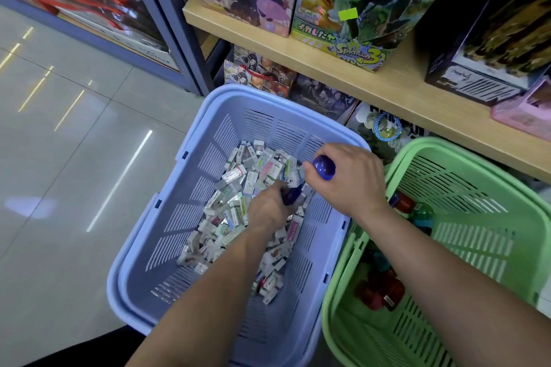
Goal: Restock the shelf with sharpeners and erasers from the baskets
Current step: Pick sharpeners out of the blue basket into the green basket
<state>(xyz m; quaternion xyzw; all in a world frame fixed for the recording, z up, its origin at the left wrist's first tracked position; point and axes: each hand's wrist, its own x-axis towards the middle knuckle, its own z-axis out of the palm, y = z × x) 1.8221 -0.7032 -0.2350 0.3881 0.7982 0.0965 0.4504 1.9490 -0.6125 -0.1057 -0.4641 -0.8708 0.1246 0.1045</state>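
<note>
Nearest me, the person's two bare forearms reach down over the baskets. The left hand [268,205] is sunk into a pale blue slotted plastic basket [208,217], its fingers curled round a small dark blue plastic piece [290,195] of which only an end shows. All about and beneath those fingers lies a loose heap of small wrapped erasers in white, green and pink sleeves [235,217]. Just beyond, above the same basket, the right hand [351,185] grasps a rounded dark blue plastic sharpener [324,167], which sticks out past the thumb and forefinger. To the outside of the right-hand fingers, and lower, stands a light green slotted plastic basket [483,235] with red and teal plastic sharpeners [378,289] along its near wall. Further past both sets of fingertips runs a light wooden shelf board [387,80], carrying tall printed cartoon boxes [351,9]. Away to the left of the left-hand fingers spreads a glossy grey tiled floor [59,128]
</note>
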